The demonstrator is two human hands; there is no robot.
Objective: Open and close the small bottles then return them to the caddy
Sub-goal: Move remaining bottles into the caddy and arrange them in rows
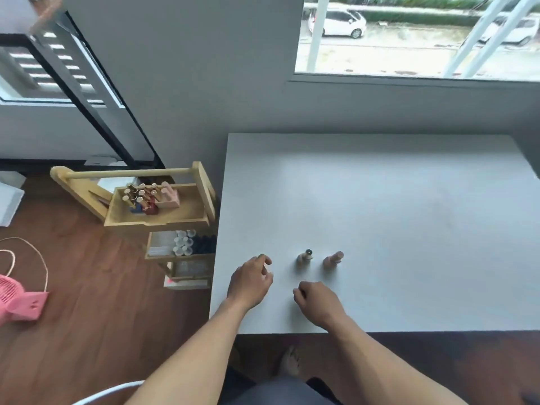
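1. Stood at the near left of a plain white rectangular tabletop (394, 200): two small beige bottles, the left small beige bottle with a shiny silver cap (304, 257) and the right small beige bottle with a pinkish cap (333, 260), close together, both apart from the hands.
2. Hovered low by the table's left edge: left hand (250, 283), fingers curled loosely with something small and pale near the fingertips; could not tell whether anything was clamped.
3. Rested near the front edge: right hand (318, 302), fingers curled inward toward the palm, holding nothing visible; short of the silver-capped bottle.
4. Stood on the floor just left of the table: pale wooden tiered caddy with a round handle bar (163, 211), top tray holding a cluster of small bottles and a pink block, lower shelf holding white-capped and dark containers.
5. Spread beneath: reddish-brown wood-plank floor (87, 287), with a pink plastic fan (20, 299) at far left.
6. Rose behind the table: grey wall (204, 68) with a wide window (409, 36) showing parked white cars outside.
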